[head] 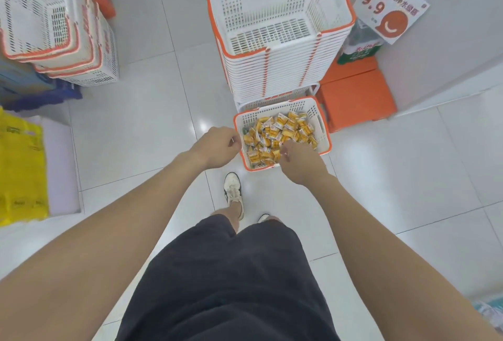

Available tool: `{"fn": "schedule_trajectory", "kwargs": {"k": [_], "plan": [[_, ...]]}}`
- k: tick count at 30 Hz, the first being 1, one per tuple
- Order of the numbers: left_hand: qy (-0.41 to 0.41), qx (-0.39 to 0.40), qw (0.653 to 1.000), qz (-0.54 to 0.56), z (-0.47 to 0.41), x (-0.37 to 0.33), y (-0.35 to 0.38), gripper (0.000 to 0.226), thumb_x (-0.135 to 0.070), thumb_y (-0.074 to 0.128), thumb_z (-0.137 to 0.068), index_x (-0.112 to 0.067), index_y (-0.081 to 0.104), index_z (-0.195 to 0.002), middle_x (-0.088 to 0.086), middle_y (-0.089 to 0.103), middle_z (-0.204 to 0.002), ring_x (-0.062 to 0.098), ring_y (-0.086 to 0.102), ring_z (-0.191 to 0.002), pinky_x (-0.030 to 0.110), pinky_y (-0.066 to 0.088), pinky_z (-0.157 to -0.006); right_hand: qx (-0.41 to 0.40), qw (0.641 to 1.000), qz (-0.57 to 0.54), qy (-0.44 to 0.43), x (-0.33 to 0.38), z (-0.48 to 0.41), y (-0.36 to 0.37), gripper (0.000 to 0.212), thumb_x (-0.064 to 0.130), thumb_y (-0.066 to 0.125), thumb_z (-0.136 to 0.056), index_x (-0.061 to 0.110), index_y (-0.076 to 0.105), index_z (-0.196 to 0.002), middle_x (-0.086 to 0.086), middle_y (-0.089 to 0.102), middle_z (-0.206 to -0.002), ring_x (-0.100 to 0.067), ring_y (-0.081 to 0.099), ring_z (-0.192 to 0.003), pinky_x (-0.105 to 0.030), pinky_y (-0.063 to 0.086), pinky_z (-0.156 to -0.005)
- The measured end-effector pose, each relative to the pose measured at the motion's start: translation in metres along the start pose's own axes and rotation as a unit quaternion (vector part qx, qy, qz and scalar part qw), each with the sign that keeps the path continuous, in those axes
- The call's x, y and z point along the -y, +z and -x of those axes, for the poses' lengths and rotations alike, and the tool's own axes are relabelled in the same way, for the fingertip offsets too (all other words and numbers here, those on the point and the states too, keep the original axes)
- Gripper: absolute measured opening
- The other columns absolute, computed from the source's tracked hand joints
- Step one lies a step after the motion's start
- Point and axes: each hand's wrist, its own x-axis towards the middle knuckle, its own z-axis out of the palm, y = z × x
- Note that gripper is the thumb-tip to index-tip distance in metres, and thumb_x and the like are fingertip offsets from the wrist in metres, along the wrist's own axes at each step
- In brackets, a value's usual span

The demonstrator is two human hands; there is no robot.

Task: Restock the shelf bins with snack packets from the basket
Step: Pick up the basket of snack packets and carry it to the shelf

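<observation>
A small white basket with an orange rim point(322, 125) sits on the floor, filled with several yellow snack packets point(283, 131). My left hand point(217, 147) is at the basket's left rim, fingers curled; whether it grips the rim is hidden. My right hand point(299, 162) lies over the basket's near right corner, fingers closed down among the packets; what it holds cannot be made out. No shelf bins are in view.
A tall stack of empty white and orange baskets point(277, 27) stands just behind the small one. More baskets point(54, 27) are stacked at the far left. Orange boxes point(356, 95) and a 9.9 price sign point(389, 5) stand at the right. Yellow bags point(19, 171) lie at the left. My shoe point(232, 185) is near the basket.
</observation>
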Motion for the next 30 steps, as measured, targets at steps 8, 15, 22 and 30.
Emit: {"fn": "schedule_trajectory", "kwargs": {"k": [8, 15, 22, 30], "plan": [[-0.017, 0.022, 1.000, -0.007, -0.135, 0.062, -0.011, 0.026, -0.025, 0.046, -0.099, -0.018, 0.071, -0.092, -0.007, 0.070, -0.085, 0.022, 0.067, -0.080, 0.045, 0.058, -0.077, 0.022, 0.997, 0.070, -0.029, 0.004, -0.153, 0.015, 0.016, 0.024, 0.047, -0.098, 0.018, 0.061, -0.101, -0.002, 0.066, -0.083, -0.028, 0.063, -0.074, -0.039, 0.056, -0.067], [-0.062, 0.025, 0.998, 0.015, -0.272, 0.141, 0.089, 0.029, -0.030, 0.047, -0.100, -0.014, 0.064, -0.084, 0.002, 0.068, -0.079, 0.026, 0.065, -0.074, 0.045, 0.056, -0.070, 0.042, 0.991, 0.113, -0.062, -0.041, -0.280, 0.109, 0.017, 0.024, 0.045, -0.101, 0.014, 0.059, -0.103, -0.005, 0.064, -0.082, -0.028, 0.061, -0.073, -0.039, 0.057, -0.067], [-0.166, 0.037, 0.985, 0.026, -0.382, 0.232, 0.213, 0.036, -0.034, 0.045, -0.105, 0.000, 0.057, -0.105, 0.014, 0.064, -0.097, 0.031, 0.064, -0.086, 0.042, 0.055, -0.071, 0.090, 0.987, 0.127, -0.045, -0.110, -0.372, 0.232, 0.010, 0.027, 0.043, -0.101, 0.019, 0.048, -0.096, -0.004, 0.056, -0.088, -0.029, 0.059, -0.080, -0.037, 0.046, -0.063], [-0.320, 0.065, 0.933, 0.151, -0.429, 0.255, 0.266, 0.023, -0.023, 0.054, -0.093, -0.004, 0.065, -0.097, 0.013, 0.071, -0.088, 0.030, 0.068, -0.072, 0.031, 0.054, -0.061, 0.142, 0.986, 0.086, 0.025, -0.149, -0.393, 0.296, 0.015, 0.025, 0.044, -0.101, 0.016, 0.056, -0.096, -0.005, 0.062, -0.084, -0.029, 0.063, -0.076, -0.040, 0.057, -0.067]]}}
